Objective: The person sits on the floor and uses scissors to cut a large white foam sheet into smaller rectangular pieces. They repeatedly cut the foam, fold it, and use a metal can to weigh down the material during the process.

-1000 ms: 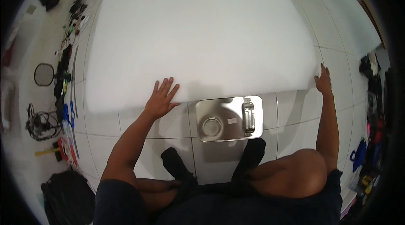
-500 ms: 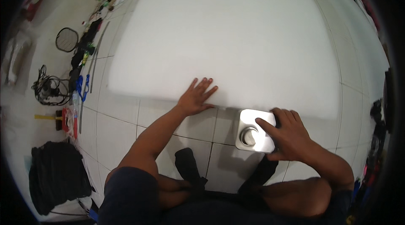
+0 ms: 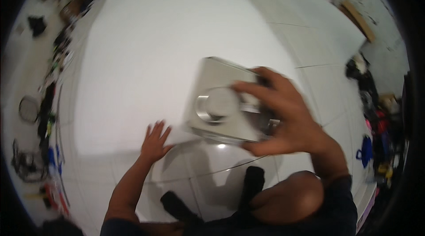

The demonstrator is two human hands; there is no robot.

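My right hand (image 3: pixel 285 118) grips a squarish, silver metal tin (image 3: pixel 228 74) with a raised round lid (image 3: pixel 221 103) on its facing side. Thumb and fingers wrap its right side, partly covering it, and motion smears the tin's outline. It is held in the air above the near edge of a large white slab or sheet (image 3: pixel 172 50) on the floor. On that sheet's near edge, to the left, rests my left hand (image 3: pixel 155 142), fingers spread and holding nothing.
Tiled floor (image 3: pixel 305 98) surrounds the white sheet. A racket (image 3: pixel 29 109), coiled black cable (image 3: pixel 27 160) and assorted items line the left. Another pale sheet (image 3: pixel 318 14) lies at the far right, near a blue object (image 3: pixel 365 151) and clutter. My dark-covered feet are below.
My right hand has lifted the tin from near the floor toward my head, so it looks larger and tilted. The view has shifted and turned; my left hand stays on the sheet's edge.
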